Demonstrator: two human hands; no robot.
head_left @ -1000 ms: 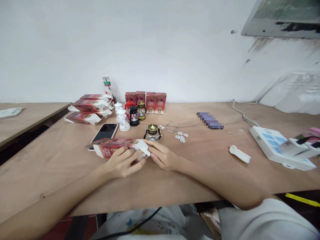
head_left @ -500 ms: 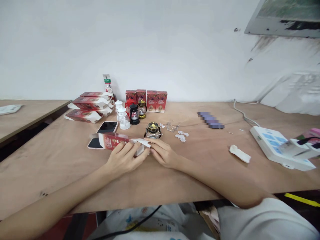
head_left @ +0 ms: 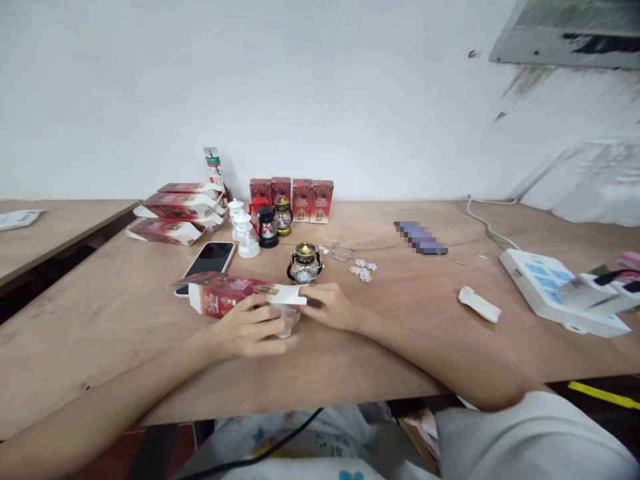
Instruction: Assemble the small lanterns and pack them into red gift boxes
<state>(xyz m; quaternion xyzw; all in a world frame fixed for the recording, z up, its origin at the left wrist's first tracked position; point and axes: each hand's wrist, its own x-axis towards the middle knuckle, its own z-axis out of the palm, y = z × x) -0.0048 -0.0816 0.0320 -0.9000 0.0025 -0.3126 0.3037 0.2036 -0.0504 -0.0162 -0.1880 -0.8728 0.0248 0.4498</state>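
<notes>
A red printed cardboard box with loose white end flaps lies on its side above the table's near part. My left hand is closed around it near its right end. At that end my right hand pinches the white flaps; its fingertips are partly hidden behind a flap. Just beyond my right hand stands a small black-and-gold lantern with a clear body. Under the box's far left part lies a phone, partly covered.
Small white, red, black and gold lanterns stand before upright red boxes. Flattened-looking open boxes are stacked left. Wire handles and white tags lie mid-table. A power strip and white wrapper sit right.
The box has turned and tilted between my hands, its printed face now showing more. My left hand has shifted slightly down, and the right-end flap sticks out over my right fingers.
</notes>
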